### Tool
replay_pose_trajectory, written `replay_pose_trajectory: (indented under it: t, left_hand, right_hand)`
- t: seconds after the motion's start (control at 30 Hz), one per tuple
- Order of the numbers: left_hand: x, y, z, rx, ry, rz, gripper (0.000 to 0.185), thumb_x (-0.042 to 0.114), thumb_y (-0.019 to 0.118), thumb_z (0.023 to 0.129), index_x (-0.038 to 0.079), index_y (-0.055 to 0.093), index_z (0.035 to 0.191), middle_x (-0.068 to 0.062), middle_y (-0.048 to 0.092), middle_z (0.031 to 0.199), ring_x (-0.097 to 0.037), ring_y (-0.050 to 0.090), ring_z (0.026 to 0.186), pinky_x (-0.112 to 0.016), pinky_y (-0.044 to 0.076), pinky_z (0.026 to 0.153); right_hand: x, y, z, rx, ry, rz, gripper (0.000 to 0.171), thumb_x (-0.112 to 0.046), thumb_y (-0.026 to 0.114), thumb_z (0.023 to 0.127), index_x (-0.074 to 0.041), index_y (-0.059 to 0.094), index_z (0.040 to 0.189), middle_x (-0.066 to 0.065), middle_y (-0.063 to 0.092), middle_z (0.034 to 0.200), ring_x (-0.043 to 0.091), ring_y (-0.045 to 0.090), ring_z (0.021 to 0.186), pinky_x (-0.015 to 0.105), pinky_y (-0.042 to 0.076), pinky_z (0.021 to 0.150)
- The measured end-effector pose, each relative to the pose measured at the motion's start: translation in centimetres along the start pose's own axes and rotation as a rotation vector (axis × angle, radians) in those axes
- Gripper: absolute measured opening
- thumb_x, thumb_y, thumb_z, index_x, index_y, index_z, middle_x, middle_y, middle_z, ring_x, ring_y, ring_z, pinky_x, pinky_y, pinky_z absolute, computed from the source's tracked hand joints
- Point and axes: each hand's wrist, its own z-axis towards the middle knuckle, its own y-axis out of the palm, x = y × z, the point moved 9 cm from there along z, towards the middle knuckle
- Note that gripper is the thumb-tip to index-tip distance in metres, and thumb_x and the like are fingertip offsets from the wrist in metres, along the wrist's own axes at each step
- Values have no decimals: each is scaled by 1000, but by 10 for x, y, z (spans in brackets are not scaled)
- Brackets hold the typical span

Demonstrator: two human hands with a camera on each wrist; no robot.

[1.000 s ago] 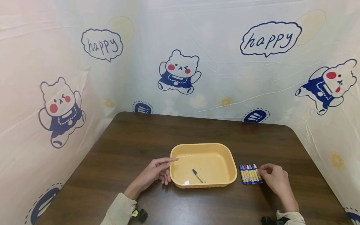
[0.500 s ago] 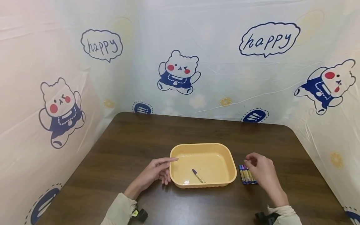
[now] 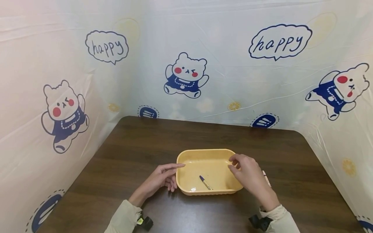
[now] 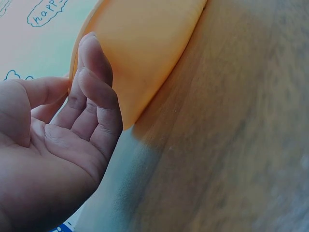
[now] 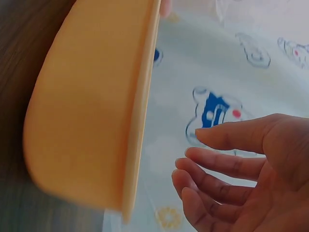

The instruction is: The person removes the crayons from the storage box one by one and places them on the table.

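Yellow tray sat on the table, lower centre of the head view. One pen lay inside on the tray floor, purple cap toward upper left, tilted diagonally.

Left hand rested on the table at the tray's left edge, fingers loosely extended, index tip at the rim; it gripped nothing. Left wrist view confirmed it: fingers lay against the tray's outer wall, palm open.

Right hand was over the tray's right end, lower centre-right of the frame, fingers relaxed and slightly spread. Right wrist view showed fingers apart, nothing between them, tray rim just to their left. Couldn't tell whether the fingertips touched the rim.

Crayons lay on the table just right of the tray, mostly hidden behind the right hand; only one pale tip showed.

Bear-print sheet walled the table on the upper, left and right sides.
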Motion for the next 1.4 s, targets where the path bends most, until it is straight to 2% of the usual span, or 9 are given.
replay_pose_trajectory:
  t: [0.27,0.47,0.7,0.83,0.97,1.23,1.4]
  left_hand:
    - [-2,0,0,4,-13,4,42,19,44,108,2,48,146,-12,69,77,-20,66,62,-28,54,55]
    - [0,1,2,14,-15,18,40,18,44,108,3,50,144,-13,69,77,-20,66,61,-28,54,54]
    - [4,2,2,16,-10,14,41,18,45,107,0,49,144,-14,68,76,-20,66,60,-28,53,53]
    - [4,1,1,23,-22,14,44,23,48,107,1,50,144,-14,68,76,-20,65,60,-27,53,53]
    - [5,0,0,24,-19,18,43,23,47,107,1,50,144,-14,68,76,-21,65,60,-28,54,53]
    - [4,-1,0,18,-7,13,42,20,46,107,0,49,144,-13,68,76,-20,66,60,-28,54,53]
    - [0,1,2,20,-18,-2,42,19,45,107,-1,48,144,-13,68,75,-20,65,60,-28,53,54]
  right_hand:
    - [-31,33,3,-103,-2,27,17,-9,80,82,-7,72,97,5,67,87,20,62,79,34,54,69]
    - [-41,58,2,-156,-40,16,17,-12,81,81,-6,72,95,4,67,84,20,62,78,33,51,68]
    - [-34,84,2,-241,-6,51,21,-14,83,77,-6,72,93,4,65,83,15,55,70,32,48,62]
    - [-27,103,0,-330,33,76,22,-17,85,74,-8,69,87,0,60,74,14,51,64,30,43,57]
    - [-19,115,1,-382,88,100,25,-20,87,73,-10,64,80,-3,55,68,15,50,62,29,41,55]
    - [-14,119,2,-398,106,112,17,-8,79,77,-12,62,75,-2,56,67,16,51,61,29,41,53]
    - [-11,119,1,-393,106,119,13,-3,73,75,-12,63,72,-2,55,65,15,50,59,29,41,51]
